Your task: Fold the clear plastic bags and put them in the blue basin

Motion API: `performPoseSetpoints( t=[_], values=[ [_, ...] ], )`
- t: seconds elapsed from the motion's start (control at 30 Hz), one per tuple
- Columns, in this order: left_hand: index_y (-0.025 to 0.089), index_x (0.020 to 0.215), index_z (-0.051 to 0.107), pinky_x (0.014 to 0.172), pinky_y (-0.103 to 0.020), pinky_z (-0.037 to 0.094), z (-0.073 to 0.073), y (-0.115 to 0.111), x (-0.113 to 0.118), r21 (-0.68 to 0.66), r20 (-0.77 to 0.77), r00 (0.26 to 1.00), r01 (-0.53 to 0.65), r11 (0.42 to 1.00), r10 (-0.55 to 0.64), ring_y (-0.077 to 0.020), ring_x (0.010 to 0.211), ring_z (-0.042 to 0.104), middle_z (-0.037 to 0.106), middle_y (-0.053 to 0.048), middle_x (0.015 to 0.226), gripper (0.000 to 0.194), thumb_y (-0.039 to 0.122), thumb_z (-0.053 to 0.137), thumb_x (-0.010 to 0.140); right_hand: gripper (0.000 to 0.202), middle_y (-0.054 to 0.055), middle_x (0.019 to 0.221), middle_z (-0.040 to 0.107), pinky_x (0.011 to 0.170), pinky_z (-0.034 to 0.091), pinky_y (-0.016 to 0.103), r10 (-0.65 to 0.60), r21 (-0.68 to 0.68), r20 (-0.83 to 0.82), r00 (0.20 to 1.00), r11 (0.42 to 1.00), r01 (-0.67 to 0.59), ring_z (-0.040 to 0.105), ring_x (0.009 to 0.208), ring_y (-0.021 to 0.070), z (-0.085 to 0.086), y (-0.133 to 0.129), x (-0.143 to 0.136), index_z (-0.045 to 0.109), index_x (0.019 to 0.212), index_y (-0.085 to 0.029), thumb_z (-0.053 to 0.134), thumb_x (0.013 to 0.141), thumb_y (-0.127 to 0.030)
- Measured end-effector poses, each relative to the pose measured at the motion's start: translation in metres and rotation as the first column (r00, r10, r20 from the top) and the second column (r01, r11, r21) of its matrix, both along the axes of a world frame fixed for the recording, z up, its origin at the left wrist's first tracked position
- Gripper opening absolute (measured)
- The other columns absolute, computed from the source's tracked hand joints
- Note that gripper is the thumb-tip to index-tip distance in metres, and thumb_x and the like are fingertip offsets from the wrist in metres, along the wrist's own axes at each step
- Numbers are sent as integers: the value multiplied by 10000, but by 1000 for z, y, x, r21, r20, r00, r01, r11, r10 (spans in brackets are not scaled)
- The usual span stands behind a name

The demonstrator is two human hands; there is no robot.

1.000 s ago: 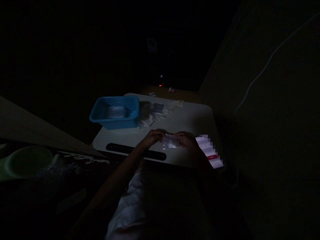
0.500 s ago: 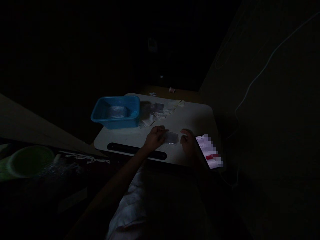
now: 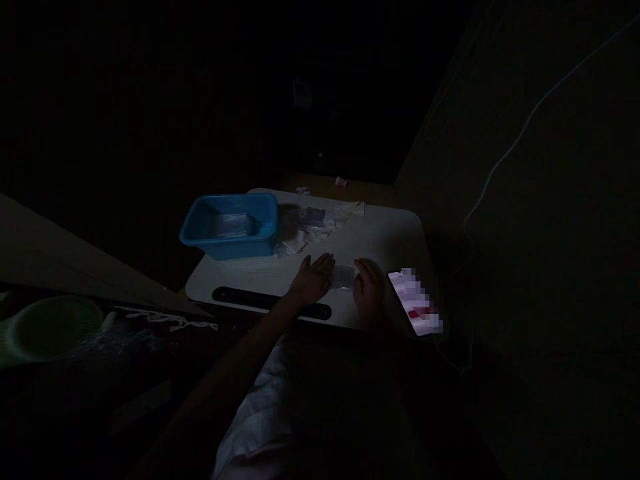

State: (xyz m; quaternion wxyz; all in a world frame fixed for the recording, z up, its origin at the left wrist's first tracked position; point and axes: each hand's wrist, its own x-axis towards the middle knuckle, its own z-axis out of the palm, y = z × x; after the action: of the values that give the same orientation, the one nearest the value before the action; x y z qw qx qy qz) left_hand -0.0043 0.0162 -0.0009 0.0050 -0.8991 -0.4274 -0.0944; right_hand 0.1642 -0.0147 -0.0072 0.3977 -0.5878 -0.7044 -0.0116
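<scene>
Left hand [image 3: 314, 278] spread open, palm up, beside a clear packet [image 3: 343, 277] flat on the white worktop [image 3: 393, 237]; right hand [image 3: 369, 285] loosely curled at its far edge, grip too dark to tell. Plastic [image 3: 232, 225] inside the blue tub [image 3: 235, 251], loose pieces [image 3: 311, 217] alongside: midway, it seems. A phone [image 3: 406, 297] glows in this dark room.

The bench [image 3: 387, 230] is plain off-white, with a black strip [image 3: 250, 299] along its near edge, a blue tub [image 3: 240, 250] at its left and a clear, colourless packet [image 3: 343, 279] towards its front. At the bench's right edge, the phone [image 3: 406, 303] shows pale lilac and red; left of the bench, a basket [image 3: 14, 340] is green.
</scene>
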Motion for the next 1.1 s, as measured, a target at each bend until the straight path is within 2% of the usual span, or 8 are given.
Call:
performPoseSetpoints(
  t=[0.1,0.17,0.23,0.33,0.47,0.6,1.1],
  values=[
    [116,1332,356,1032,-508,192,0,1,0,-8,-42,999,-8,1000,8,-220,1311,268,321,-128,1406,469,245,284,887,433,124,1270,513,1041,265,396,106,-104,226,968,991,-84,390,1223,216,10,-4,-19,505,1213,-79,305,843,-180],
    [137,1344,342,1034,-517,181,-1,1,-1,-6,-67,998,-4,1000,3,-226,1314,261,306,-125,1414,485,250,314,873,468,127,1362,413,1075,158,449,143,-177,330,933,980,-87,285,1296,234,13,-6,-31,411,1296,-68,280,888,-258],
    [163,1353,330,1032,-527,177,-1,1,-1,-2,-82,997,-2,1000,2,-226,1319,249,292,-116,1423,495,257,331,867,520,142,1404,339,1075,85,497,158,-226,389,908,972,-72,215,1327,249,12,-8,-40,334,1340,-56,247,910,-335],
    [162,1360,318,1029,-537,176,-2,1,-1,-9,-107,994,-6,1000,5,-224,1325,234,282,-119,1426,496,259,316,873,559,157,1403,329,1064,40,530,155,-250,420,894,967,-50,219,1326,255,6,-10,-42,303,1353,-53,212,917,-390],
    [129,1365,304,1034,-540,168,-1,1,-1,-25,-132,991,-23,999,19,-236,1329,220,273,-124,1428,504,276,292,883,568,174,1379,363,1060,32,536,133,-238,440,888,971,-28,256,1312,256,-1,-13,-37,353,1328,-49,217,917,-417],
    [145,1367,303,1036,-540,158,-2,0,0,-21,-131,991,-28,999,25,-236,1326,227,270,-118,1430,497,283,288,890,562,171,1373,373,1056,40,538,121,-230,459,880,973,-14,256,1311,256,-2,-13,-36,387,1310,-64,219,917,-428],
    [163,1367,306,1035,-541,163,1,-3,1,-40,-117,992,-48,998,43,-246,1324,231,284,-106,1428,493,298,295,893,575,187,1372,369,1050,102,541,110,-219,452,885,976,-10,257,1307,286,-2,-14,-37,383,1310,-43,256,906,-432]
  ],
)
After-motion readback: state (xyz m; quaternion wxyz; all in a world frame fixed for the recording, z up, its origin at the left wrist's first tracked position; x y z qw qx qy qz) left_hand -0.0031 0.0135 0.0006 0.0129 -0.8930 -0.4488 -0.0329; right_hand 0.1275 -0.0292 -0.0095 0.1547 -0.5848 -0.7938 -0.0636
